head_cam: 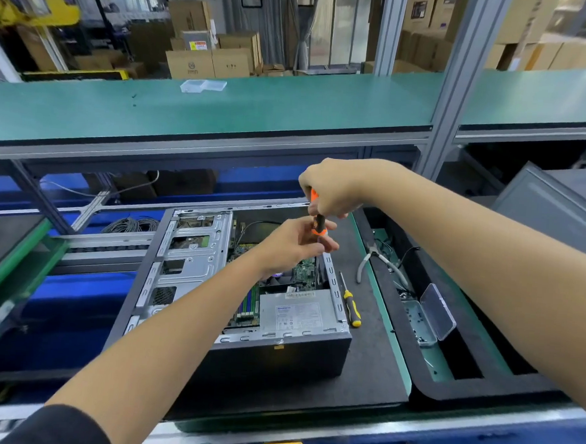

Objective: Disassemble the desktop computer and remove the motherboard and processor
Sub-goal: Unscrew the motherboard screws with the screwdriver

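An open desktop computer case [193, 260] lies on its side on a black mat. Inside it I see the green motherboard [304, 272], memory sticks [249, 303], a silver power supply [298, 313] and a metal drive cage [190, 250]. An orange and black screwdriver [318, 223] stands upright over the board, its shaft reaching down to the board near the case's right wall. My right hand [331, 188] grips the top of its handle. My left hand [295, 244] holds the lower handle between its fingers. The processor is hidden.
A yellow and black screwdriver [351, 302] lies on the mat [372, 364] right of the case. Pliers [378, 261] and an open clear screw box [430, 316] sit in the tray at right. A green shelf [223, 111] runs above, and a grey panel [553, 207] leans at far right.
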`<state>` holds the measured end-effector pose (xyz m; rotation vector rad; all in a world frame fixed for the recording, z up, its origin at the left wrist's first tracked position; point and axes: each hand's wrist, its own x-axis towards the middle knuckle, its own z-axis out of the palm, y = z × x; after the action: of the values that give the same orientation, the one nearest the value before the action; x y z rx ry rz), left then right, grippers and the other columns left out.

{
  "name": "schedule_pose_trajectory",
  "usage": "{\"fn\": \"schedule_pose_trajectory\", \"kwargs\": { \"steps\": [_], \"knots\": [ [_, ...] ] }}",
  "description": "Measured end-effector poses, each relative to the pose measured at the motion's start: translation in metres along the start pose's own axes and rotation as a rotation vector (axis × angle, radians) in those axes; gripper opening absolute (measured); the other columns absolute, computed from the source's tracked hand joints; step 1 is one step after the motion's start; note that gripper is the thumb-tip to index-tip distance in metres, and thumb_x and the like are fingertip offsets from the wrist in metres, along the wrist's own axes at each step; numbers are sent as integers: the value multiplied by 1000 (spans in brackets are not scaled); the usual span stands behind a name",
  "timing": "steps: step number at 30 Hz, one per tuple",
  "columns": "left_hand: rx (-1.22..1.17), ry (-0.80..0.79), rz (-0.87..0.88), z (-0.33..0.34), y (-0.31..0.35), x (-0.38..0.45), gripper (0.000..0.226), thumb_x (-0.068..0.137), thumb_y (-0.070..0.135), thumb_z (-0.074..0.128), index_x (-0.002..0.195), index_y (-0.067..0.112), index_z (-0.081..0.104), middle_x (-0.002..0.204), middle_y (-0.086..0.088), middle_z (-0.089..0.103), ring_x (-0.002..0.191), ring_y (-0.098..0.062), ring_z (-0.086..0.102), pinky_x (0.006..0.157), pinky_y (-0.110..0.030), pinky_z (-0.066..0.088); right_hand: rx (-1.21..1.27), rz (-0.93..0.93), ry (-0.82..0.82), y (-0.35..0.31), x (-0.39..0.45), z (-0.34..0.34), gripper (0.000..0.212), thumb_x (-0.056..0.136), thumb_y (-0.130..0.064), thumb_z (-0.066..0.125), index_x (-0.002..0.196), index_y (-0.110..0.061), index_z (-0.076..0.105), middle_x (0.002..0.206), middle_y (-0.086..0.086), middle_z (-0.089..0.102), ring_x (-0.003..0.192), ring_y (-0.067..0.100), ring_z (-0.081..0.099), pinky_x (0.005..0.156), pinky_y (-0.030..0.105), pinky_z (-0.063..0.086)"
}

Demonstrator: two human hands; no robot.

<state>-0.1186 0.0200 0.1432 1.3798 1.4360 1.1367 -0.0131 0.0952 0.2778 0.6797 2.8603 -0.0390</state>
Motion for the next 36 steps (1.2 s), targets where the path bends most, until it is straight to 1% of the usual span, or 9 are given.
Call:
{"fn": "schedule_pose_trajectory", "kwargs": {
  "steps": [5,12,14,16,20,24,28,33,36],
  "knots": [
    [-14,152,-47,10,-7,2,20,98,-3,44,97,3,63,87,-9,72,86,-18,71,86,-28,53,54,-96,-11,2,3,-2,18,88,-2,57,97,-18,56,82,-11,49,73,9,52,55,24,37],
    [-6,286,-17,25,-18,3,26,93,-7,51,74,4,64,67,-7,65,60,-11,64,69,-23,55,105,-94,-42,5,1,-2,5,87,-19,57,91,-21,56,89,-2,63,78,17,63,63,29,48],
    [-23,314,-28,28,-19,6,27,92,-7,53,71,7,64,65,-6,65,62,-18,64,76,-34,58,148,-53,-17,5,1,-1,19,93,-37,56,91,-18,56,78,-1,67,69,16,69,60,28,49],
    [-19,335,-35,29,-20,7,27,91,-6,57,70,9,65,62,-1,66,63,-19,64,79,-37,58,181,-2,16,8,3,0,21,97,-33,49,89,-15,55,68,-2,65,63,16,70,55,26,45],
    [26,339,-20,30,-20,11,28,88,-5,61,65,11,63,60,5,66,62,-14,66,77,-39,59,219,50,62,13,4,7,15,95,-28,49,91,-15,54,74,1,68,56,12,69,53,25,45],
    [121,372,-14,33,-20,13,23,83,0,70,69,-10,55,63,3,66,59,-12,64,65,-30,58,91,148,75,18,2,6,48,96,-55,39,88,-10,55,54,5,67,42,18,65,53,27,49],
    [161,395,4,35,-21,14,26,82,3,72,73,-15,56,61,4,66,56,-9,62,65,-30,56,24,173,26,19,5,5,59,97,-56,34,83,-7,63,39,5,60,35,15,60,49,24,41],
    [254,444,39,38,-20,13,33,80,6,75,67,-12,51,63,2,65,53,8,57,58,-16,48,85,74,-63,21,6,3,34,98,-40,48,90,-9,56,57,3,69,49,15,68,54,25,42],
    [304,394,37,36,-21,9,23,85,10,70,70,-5,62,67,-5,68,55,2,58,61,-17,49,105,-75,-45,25,5,4,7,94,-19,58,91,-18,51,75,-7,60,65,10,64,53,26,36]
  ]
}}
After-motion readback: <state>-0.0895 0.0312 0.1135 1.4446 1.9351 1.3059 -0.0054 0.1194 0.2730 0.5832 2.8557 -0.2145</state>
